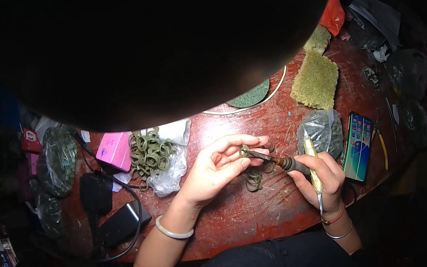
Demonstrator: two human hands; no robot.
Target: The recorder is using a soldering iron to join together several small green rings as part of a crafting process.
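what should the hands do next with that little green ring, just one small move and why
Perhaps steady the small, dull-green ring at the fingertips of the left hand, because the slim dark tip of the grey-handled, rod-shaped tool in the right hand sits right by it; whether they touch is unclear.

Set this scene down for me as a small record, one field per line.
Left hand: steadies a small green ring at the fingertips
Right hand: grips a dark-handled tool and a slim yellow-handled tool
Contact: dark-handled tool's tip is at the ring; touching, cannot tell
Between hands: loose green rings on the red tabletop
Left side: heap of green rings beside a pink box
Right side: smartphone, screen lit; yellow-green sponge
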